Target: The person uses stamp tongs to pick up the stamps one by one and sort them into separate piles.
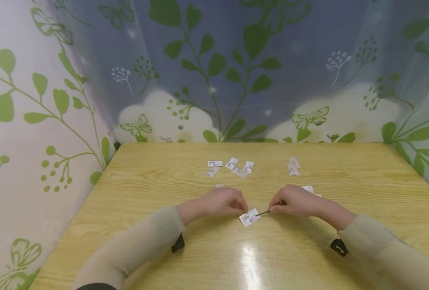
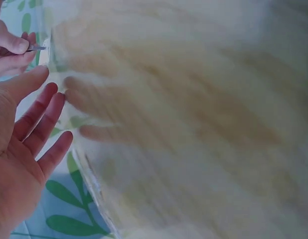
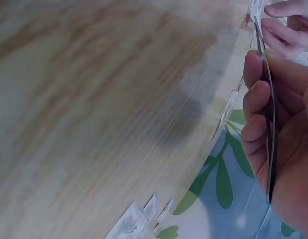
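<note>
On the desk (image 1: 163, 165), one card (image 1: 249, 218) is lying between the left hand (image 1: 223, 200), at its left, and the right hand (image 1: 298, 200), at its right. The right hand is holding tweezers (image 1: 264, 212), whose tips are meeting the card's right side. Just behind the left hand, a half-hidden card (image 1: 219, 186) is lying. Farther back, a five-card cluster (image 1: 239, 172) is sitting, two left and three right. Right of it, a card pair (image 1: 293, 169) is lying, one behind the other. Nearer, other cards (image 1: 307, 189) are lying behind the right hand. A backdrop (image 1: 200, 100) is rising behind the desk.
</note>
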